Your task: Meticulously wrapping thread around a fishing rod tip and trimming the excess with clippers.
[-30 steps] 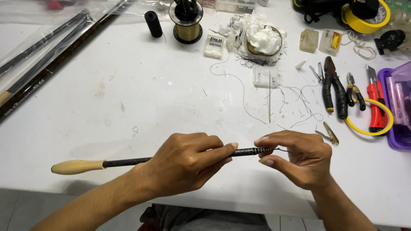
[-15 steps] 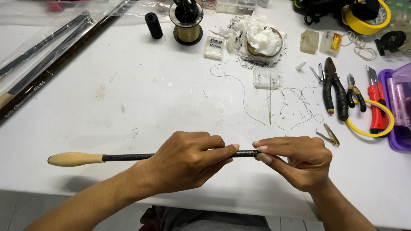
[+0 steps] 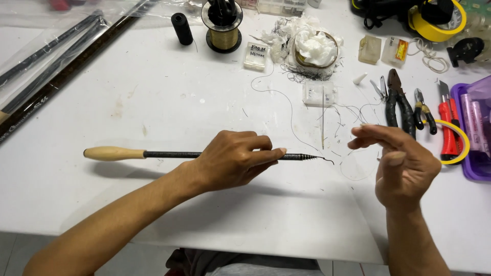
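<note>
The right hand point(image 3: 401, 166) is off the thin black rod point(image 3: 174, 154) now; a moment ago it pinched the rod's tapered tip, and now it hangs open, right of centre, fingers spread and apart from the tip. The bared tip shows a thread end curling off. The left hand point(image 3: 232, 159) alone grips the rod.

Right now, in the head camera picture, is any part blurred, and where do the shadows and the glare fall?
Head view: the right hand is slightly blurred at its fingertips; the left hand and the rod it holds are sharp. Soft shadows lie on the white table just below the rod and arm. Light glare shows on the plastic sleeve at top left.
</note>
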